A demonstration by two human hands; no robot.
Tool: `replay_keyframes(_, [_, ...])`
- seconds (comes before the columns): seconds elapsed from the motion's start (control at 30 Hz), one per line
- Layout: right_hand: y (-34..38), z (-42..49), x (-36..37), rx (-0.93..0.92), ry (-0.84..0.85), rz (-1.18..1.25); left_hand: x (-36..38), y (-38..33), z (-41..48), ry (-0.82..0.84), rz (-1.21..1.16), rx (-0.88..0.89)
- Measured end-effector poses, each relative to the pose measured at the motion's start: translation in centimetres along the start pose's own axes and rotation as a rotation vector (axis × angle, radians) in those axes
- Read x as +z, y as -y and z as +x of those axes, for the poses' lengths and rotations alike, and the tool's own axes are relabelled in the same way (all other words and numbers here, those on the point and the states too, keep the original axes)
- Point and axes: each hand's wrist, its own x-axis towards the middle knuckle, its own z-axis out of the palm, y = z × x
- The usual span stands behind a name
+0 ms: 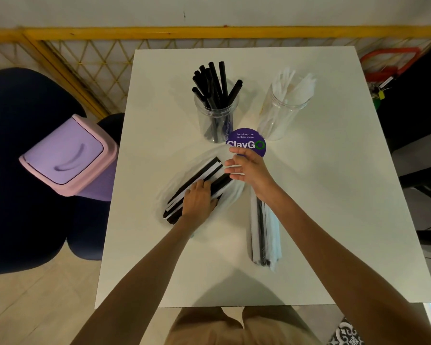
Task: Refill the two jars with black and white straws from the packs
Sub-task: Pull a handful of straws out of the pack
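Two white straws point(234, 166) pinched between curled fingers of right hand point(246, 170), at mouth of left pack point(197, 180). Pack pinned to table point(309, 195) under flat, straight-fingered left hand point(199, 200). Step judged: drawing out white straws. Next: lift clear, carry to white-straw jar point(281, 113), right of black-straw jar point(217, 115), drop upright.
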Motion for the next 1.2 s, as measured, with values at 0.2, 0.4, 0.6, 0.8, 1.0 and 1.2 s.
replay_keyframes(0.2, [0.2,-0.2,-0.4,-0.005,-0.004,-0.003,-0.1,-0.3,0.5,0.073,-0.077,-0.05])
replay_keyframes(0.4, [0.3,-0.3,-0.5,-0.012,0.004,0.002,-0.3,-0.3,0.8,0.101,-0.194,-0.117])
replay_keyframes(0.6, [0.4,-0.4,-0.7,-0.019,0.017,0.021,-1.2,0.4,0.2,0.095,-0.32,-0.143])
replay_keyframes(0.8, [0.9,-0.5,-0.6,-0.035,0.032,0.073,-3.4,1.0,0.1,-0.007,-0.502,-0.17])
replay_keyframes(1.0, [1.0,-0.7,-0.1,-0.052,-0.004,0.096,-7.9,0.1,0.4,-0.102,-0.686,-0.06])
replay_keyframes(1.2, [1.8,-1.6,0.6,-0.016,0.12,0.006,-14.0,-2.9,1.3,-0.134,-1.025,0.054])
